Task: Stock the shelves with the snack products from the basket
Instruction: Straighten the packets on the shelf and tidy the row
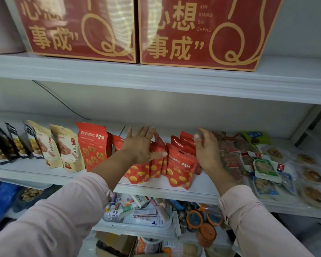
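Several red snack pouches (180, 166) stand upright in a cluster on the white middle shelf (202, 191). My left hand (140, 145) lies flat with fingers spread against the left side of the cluster. My right hand (207, 149) presses against its right side, fingers curled over the rear pouches. Neither hand lifts a pouch. One taller red pouch (93, 145) stands just left of my left hand. No basket is in view.
Beige pouches (67, 151) and black bags (2, 145) line the shelf's left part. Flat vacuum packs (265, 167) lie to the right. Two big red boxes (202, 34) sit on the upper shelf. A tray of small items (137, 214) and orange-lidded jars (200, 221) are below.
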